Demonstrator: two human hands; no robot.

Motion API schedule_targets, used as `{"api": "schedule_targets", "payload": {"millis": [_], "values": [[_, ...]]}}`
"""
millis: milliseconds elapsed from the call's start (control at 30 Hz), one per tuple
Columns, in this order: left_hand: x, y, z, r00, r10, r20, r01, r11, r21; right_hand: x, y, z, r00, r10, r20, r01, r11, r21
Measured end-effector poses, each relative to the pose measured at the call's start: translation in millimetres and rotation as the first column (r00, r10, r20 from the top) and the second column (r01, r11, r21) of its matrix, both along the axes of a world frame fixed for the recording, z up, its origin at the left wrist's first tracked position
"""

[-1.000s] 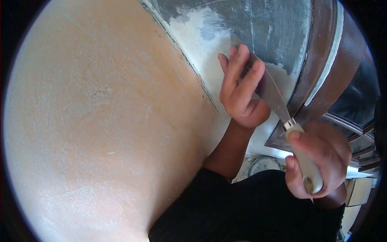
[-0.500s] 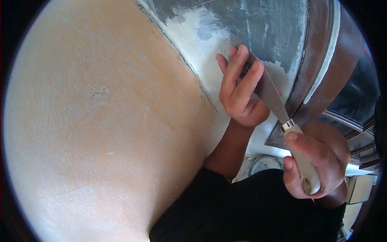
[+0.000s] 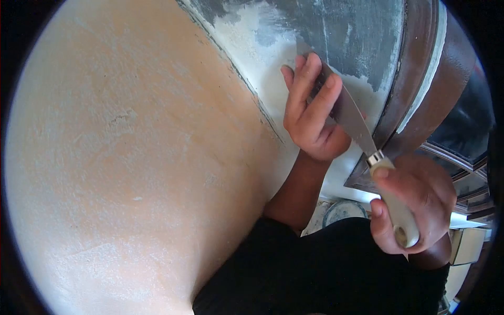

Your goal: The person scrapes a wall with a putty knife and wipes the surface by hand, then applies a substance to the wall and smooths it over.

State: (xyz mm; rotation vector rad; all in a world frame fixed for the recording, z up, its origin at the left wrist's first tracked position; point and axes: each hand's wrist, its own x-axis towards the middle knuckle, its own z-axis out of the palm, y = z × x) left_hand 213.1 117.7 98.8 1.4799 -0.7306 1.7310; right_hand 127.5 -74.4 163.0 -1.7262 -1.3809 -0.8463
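My right hand (image 3: 417, 202) is wrapped round the pale handle of a putty knife (image 3: 353, 118), its thumb lying along the handle near the metal collar. The wide metal blade slants up and to the left. My left hand (image 3: 315, 113) is at the blade, with curved fingers over its face and a fingertip just showing past its far edge. The blade's upper end is near a wall patch (image 3: 257, 58) of white filler beside a dark grey area (image 3: 357, 39). Whether the blade touches the wall is unclear.
A broad peach-coloured wall surface (image 3: 126, 152) fills the left side. A brown frame (image 3: 415, 63) with a white strip and glass panes runs down the right. Below my left hand, a round container (image 3: 344, 211) is partly hidden by my black clothing.
Both hands hold nearly the same pose on the putty knife. The view has shifted very slightly, and the blade has tilted a little.
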Motion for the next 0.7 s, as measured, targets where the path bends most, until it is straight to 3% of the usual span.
{"api": "schedule_targets", "payload": {"millis": [67, 200, 267, 333, 500, 567, 700], "values": [[-4, 0, -4, 1.0, 0.008, 0.003, -0.008, 1.0, -0.019, 1, 0, -1, 0.995, 0.039, -0.097, -0.039, 0.999, 0.001], [-2, 1, -2, 0.999, 0.043, 0.016, -0.044, 0.997, 0.063, -2, -3, -3, 1.0, 0.011, -0.02, -0.012, 0.999, -0.04], [-1, 4, -6, 0.994, 0.099, 0.035, -0.102, 0.991, 0.087, 2, 0, -7, 0.995, 0.031, -0.092, -0.032, 0.999, -0.002], [0, 8, -5, 0.998, 0.057, 0.029, -0.06, 0.995, 0.085, -1, 1, -5, 0.994, 0.038, -0.103, -0.039, 0.999, -0.01], [1, 6, -5, 0.995, 0.095, 0.031, -0.098, 0.99, 0.097, -1, -1, -6, 0.997, -0.012, -0.082, 0.008, 0.999, -0.043], [-2, 4, -7, 0.993, 0.119, 0.02, -0.12, 0.99, 0.08, 5, 8, -6, 0.999, 0.023, -0.022, -0.021, 0.996, 0.083], [-4, 0, -7, 0.997, 0.074, 0.009, -0.074, 0.996, 0.049, -2, 6, 2, 1.0, 0.011, -0.001, -0.011, 1.0, 0.015]]}}
